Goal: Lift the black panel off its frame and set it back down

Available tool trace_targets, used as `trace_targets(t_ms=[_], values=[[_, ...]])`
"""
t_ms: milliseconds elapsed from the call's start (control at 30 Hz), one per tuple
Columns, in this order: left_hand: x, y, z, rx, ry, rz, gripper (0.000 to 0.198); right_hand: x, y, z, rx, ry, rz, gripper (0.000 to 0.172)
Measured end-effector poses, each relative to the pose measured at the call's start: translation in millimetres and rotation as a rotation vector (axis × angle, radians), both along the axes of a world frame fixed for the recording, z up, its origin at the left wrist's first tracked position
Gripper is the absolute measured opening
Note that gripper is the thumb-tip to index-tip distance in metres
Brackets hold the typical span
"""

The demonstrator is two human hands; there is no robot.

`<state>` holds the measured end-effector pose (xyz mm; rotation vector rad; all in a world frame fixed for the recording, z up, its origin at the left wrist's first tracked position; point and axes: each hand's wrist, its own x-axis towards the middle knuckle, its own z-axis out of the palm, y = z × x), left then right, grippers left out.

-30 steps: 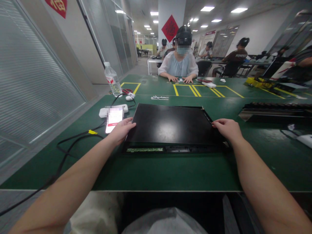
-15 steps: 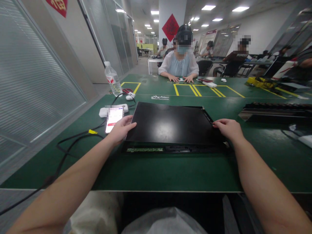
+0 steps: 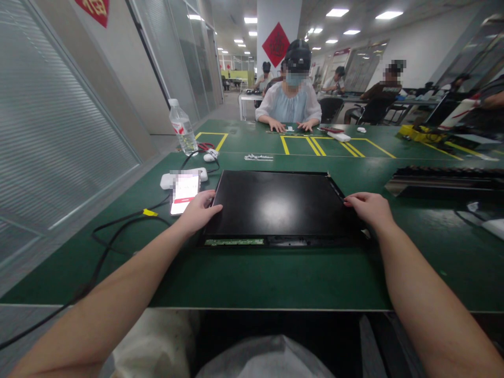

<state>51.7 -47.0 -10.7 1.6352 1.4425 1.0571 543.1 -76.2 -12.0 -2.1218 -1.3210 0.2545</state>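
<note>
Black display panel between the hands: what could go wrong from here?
The left hand has its thumb on the black display panel, so pressure might mark it. The green circuit board strip along the near edge is exposed and could get knocked. The phone sits beside the left hand and might be nudged.

Single view, taken from wearer's head, aimed forward and down across table (image 3: 275,283). Clothes (image 3: 271,359) and forearms (image 3: 421,289) caught closest, at bottom; panel (image 3: 252,202) framed near center, little farther out; co-worker (image 3: 289,105) faced at far side; pillar (image 3: 270,13) taken in well behind.
</note>
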Motion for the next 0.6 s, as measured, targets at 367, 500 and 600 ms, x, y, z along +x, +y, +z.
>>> trace_targets(t_ms=[367,500,600], values=[[-9.6,6.2,-12.7,0.001,0.368,0.005,0.048,-3.1,-2.4,4.8,-0.042,0.010,0.005,0.029],[-10.3,6.4,-14.0,-0.010,0.362,0.006,0.050,-1.3,-1.2,2.9,-0.025,0.018,0.001,0.027],[-10.5,7.0,-14.3,-0.009,0.358,0.006,0.051,-0.2,-0.9,1.7,-0.020,0.016,-0.002,0.026]])
